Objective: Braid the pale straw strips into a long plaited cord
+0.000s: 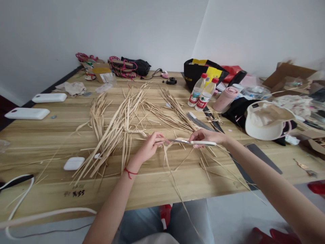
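Observation:
My left hand (151, 146), wearing a red cord bracelet, is closed in a pinch on a thin straw strip (174, 181) that hangs over the table's front edge. A short straw braid (135, 131) runs leftward from behind my fingers. In my right hand (203, 137) are white-handled scissors (203, 143), seen nearly edge-on. Their blades point left and reach my left fingertips; whether they are apart I cannot tell. Loose straw bundles lie around: a wide straw fan (119, 118) to the left, and another straw bundle (169, 113) behind my hands.
Two water bottles (203, 96), a pink tumbler (225, 99) and a black-yellow bag (189, 73) stand at the back right. A cream cap (264, 130) and a dark phone-like slab (264, 157) lie rightward. To the left are a white case (74, 163) and two white slabs (27, 113).

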`<state>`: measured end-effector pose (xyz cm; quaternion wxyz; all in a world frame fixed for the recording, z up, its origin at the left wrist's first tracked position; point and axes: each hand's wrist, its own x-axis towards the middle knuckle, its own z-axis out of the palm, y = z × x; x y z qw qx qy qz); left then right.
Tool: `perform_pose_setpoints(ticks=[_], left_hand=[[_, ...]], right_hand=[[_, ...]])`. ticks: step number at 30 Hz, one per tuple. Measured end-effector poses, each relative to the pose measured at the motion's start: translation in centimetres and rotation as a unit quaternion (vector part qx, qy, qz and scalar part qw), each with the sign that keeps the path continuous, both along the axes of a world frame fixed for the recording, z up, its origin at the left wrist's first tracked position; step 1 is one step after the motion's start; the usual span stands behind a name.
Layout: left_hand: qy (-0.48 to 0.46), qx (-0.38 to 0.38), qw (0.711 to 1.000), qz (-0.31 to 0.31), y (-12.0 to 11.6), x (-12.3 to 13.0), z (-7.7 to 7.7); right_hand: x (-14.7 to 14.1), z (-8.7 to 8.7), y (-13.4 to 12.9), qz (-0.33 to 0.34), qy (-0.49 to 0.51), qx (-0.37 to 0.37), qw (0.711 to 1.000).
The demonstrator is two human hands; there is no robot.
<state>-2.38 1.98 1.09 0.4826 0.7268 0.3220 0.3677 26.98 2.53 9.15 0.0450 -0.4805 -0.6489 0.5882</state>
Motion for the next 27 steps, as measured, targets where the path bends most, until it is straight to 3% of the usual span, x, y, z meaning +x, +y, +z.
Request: perform_pose_setpoints(ticks=[27], left_hand=[[0.021, 0.001, 1.0, -0.005, -0.05, -0.16, -0.16]], right_hand=[[-0.6, -0.6, 0.37, -0.003, 0.022, 0.006, 1.0]])
